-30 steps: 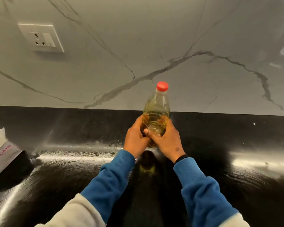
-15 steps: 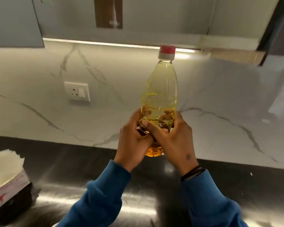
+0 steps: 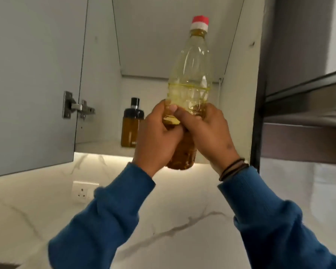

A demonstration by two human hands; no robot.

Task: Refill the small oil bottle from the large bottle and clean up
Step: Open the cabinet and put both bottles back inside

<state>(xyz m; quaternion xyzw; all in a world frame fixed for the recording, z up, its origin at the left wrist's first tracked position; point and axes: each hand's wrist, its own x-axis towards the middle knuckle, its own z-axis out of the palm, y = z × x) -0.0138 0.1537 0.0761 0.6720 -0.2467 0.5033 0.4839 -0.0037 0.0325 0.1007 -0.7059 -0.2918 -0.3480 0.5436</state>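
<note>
Above the counter now, I see the open cabinet door (image 3: pixel 33 84), then the small oil bottle (image 3: pixel 131 126) standing on the shelf (image 3: pixel 103 147). My left hand (image 3: pixel 155 136) and right hand (image 3: pixel 207 131) both grip the large bottle (image 3: pixel 190 78), raised higher than before, upright before the cabinet opening.

I see both arms raised, my left hand (image 3: pixel 156 136) and right hand (image 3: pixel 206 131) curled close together, thumbs overlapping, fingers wrapped tight.
</note>
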